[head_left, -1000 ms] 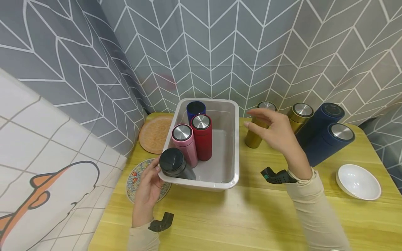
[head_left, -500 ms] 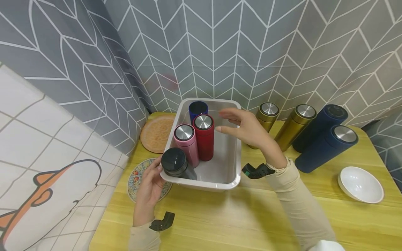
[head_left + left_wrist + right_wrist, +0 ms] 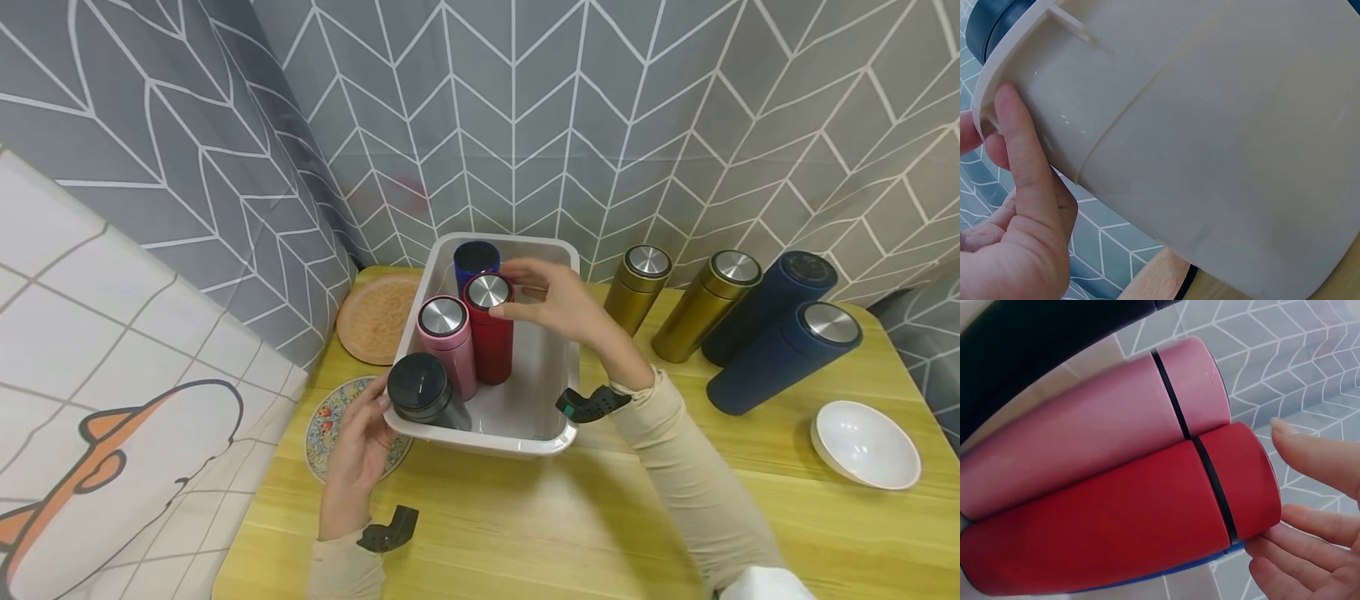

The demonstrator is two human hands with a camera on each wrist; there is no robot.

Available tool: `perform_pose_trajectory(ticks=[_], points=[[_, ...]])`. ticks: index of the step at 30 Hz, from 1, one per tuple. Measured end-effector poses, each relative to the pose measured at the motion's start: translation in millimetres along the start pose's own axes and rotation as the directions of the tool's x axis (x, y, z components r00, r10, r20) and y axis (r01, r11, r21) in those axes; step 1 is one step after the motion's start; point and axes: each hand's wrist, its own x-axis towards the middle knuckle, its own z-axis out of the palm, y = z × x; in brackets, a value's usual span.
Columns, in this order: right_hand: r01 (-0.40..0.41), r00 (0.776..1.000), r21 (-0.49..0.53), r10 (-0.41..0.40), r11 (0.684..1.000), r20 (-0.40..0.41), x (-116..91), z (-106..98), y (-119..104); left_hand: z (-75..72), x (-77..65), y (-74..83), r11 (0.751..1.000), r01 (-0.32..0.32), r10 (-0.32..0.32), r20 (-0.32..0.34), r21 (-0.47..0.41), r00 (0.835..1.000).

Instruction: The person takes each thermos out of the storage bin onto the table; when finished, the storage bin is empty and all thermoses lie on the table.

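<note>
Red btl (image 3: 492, 350) in tub (image 3: 528, 408), top end just by R grip (image 3: 558, 304), w/ digits apart.

Left grip (image 3: 1032, 215), a bare hand, is holding the off-white smooth plastic bin (image 3: 1229, 150) at its rim; one long finger is pressing the outer wall just under the edge. Bin wall is filling most of the view, a thin raised line (image 3: 1138, 94) running across it, a short rib (image 3: 1072, 24) jutting near the rim. A dark blue-black cylindrical object (image 3: 988, 25) is showing past the rim. Below, a blue-grey, white-lined backdrop (image 3: 1107, 250), a bare forearm (image 3: 1159, 278) wearing a black band (image 3: 1186, 282), and a light-brown wooden desk (image 3: 1216, 287) are peeking out.
</note>
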Motion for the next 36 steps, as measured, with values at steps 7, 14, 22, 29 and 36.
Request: perform_pose_trajectory(ticks=[7,14,22,29,36], points=[[-0.004,1.0,-0.002,0.004,1.0,0.023,3,5,1,1.7,0.4,0.2,1.0,-0.008,0.008,0.017,-0.007,1.0],[-0.01,1.0,-0.033,0.011,0.999,0.027,6,14,5,1.5,0.5,-0.3,1.0,-0.006,0.006,0.011,-0.007,1.0],[-0.024,0.999,0.006,0.024,1.0,0.024,7,20,10,0.7,0.9,-1.0,1.0,-0.01,0.01,0.019,-0.019,1.0],[-0.034,0.999,0.088,0.031,0.996,0.032,7,19,14,0.9,0.6,-1.9,0.999,-0.01,0.011,0.018,-0.034,1.0],[0.008,0.999,0.057,-0.011,0.998,0.048,6,18,17,1.5,0.5,-1.9,0.999,-0.013,0.014,0.025,-0.046,1.0]])
